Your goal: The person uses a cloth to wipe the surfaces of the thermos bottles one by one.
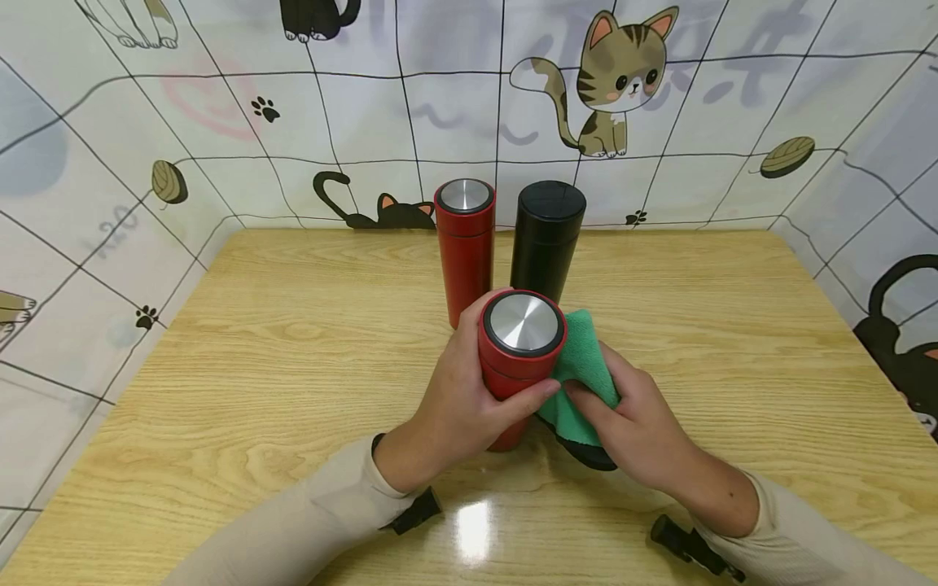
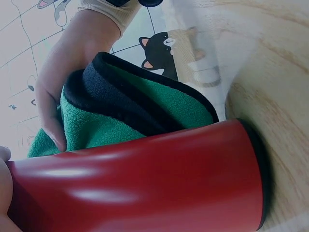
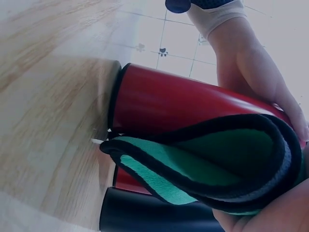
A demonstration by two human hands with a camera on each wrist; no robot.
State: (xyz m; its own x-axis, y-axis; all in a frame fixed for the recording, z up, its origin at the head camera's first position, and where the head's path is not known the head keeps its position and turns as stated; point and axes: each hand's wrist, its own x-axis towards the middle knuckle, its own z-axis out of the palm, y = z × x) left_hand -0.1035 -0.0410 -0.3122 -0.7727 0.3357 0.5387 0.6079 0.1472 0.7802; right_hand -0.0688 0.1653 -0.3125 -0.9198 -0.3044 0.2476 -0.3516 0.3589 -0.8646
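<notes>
My left hand (image 1: pixel 458 395) grips a red thermos flask (image 1: pixel 506 374) with a silver-topped lid, its fingers and thumb wrapped round the upper body. The flask is upright, and its base looks close to or on the table in the left wrist view. My right hand (image 1: pixel 645 423) pinches a folded green cloth (image 1: pixel 586 358) with a dark border. The cloth (image 2: pixel 111 111) lies against the side of the red flask (image 2: pixel 145 183). In the right wrist view the folded cloth (image 3: pixel 207 154) hangs beside the flask (image 3: pixel 169 99), partly covering it.
Behind the held flask stand a second red thermos flask (image 1: pixel 466 252) and a black thermos flask (image 1: pixel 548 236), both upright. The wooden table (image 1: pixel 293 342) is enclosed by a cat-printed, gridded backdrop (image 1: pixel 454 106) at the back and sides.
</notes>
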